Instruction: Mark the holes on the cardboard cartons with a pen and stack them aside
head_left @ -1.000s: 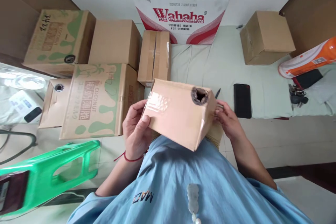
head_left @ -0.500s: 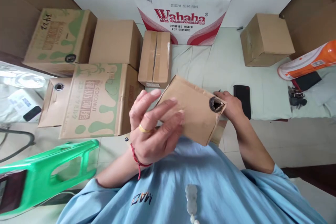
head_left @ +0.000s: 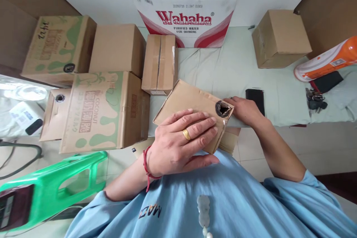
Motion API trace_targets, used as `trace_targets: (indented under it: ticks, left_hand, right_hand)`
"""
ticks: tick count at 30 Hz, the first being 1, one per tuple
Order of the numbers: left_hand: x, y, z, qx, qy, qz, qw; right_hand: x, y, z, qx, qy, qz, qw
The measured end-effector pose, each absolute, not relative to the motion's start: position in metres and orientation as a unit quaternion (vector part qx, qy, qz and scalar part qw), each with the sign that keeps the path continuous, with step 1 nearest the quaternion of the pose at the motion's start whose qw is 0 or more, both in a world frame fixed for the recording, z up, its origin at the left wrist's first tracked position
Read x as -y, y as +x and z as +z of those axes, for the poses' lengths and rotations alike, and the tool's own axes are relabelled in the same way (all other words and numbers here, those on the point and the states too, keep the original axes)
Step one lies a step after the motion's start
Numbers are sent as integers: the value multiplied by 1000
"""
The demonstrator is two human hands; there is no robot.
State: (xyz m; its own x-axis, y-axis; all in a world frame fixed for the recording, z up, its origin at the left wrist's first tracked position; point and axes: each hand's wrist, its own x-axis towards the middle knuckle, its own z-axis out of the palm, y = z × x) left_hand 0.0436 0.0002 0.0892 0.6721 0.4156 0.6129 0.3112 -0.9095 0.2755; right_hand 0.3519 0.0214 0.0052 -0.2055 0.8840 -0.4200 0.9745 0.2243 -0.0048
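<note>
I hold a small brown cardboard box (head_left: 184, 98) tilted in front of my chest, with a ragged round hole (head_left: 222, 108) at its right corner. My left hand (head_left: 181, 143), with a gold ring and a red wrist cord, lies flat on the box's top face, fingers stretched out and thumb under the near edge. My right hand (head_left: 244, 111) grips the box's right end beside the hole; its fingertips are hidden behind the box.
Several cardboard boxes stand to the left and behind: a green coconut-print box (head_left: 97, 109), a taped box (head_left: 158, 63), a Wahaha water carton (head_left: 184, 15), a plain box (head_left: 279, 39). A black phone (head_left: 255, 98) and keys (head_left: 315, 100) lie on the pale sheet. A green plastic stool (head_left: 50, 184) is at lower left.
The box has turned from its taped face up to a plain face up and come lower. My left hand moved from gripping the left end to lying flat on top.
</note>
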Motion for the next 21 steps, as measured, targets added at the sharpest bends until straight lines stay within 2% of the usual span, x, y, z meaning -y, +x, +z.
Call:
trace_targets:
  ticks: [4,11,15,18,21]
  left_hand:
    - [-1,44,90,-207,914,343,68]
    - [2,48,88,-218,907,357,57]
    - [3,47,85,-219,904,361,67]
    - [2,46,85,-219,906,357,54]
    - [1,48,86,-219,909,352,30]
  right_hand:
    - [-24,351,4,-763,601,-149,186]
    - [-23,353,10,-783,575,-183,153]
    - [-10,370,16,-792,577,-157,126]
    - [7,389,29,-777,618,-118,11]
    - [26,396,46,-708,652,-150,-226]
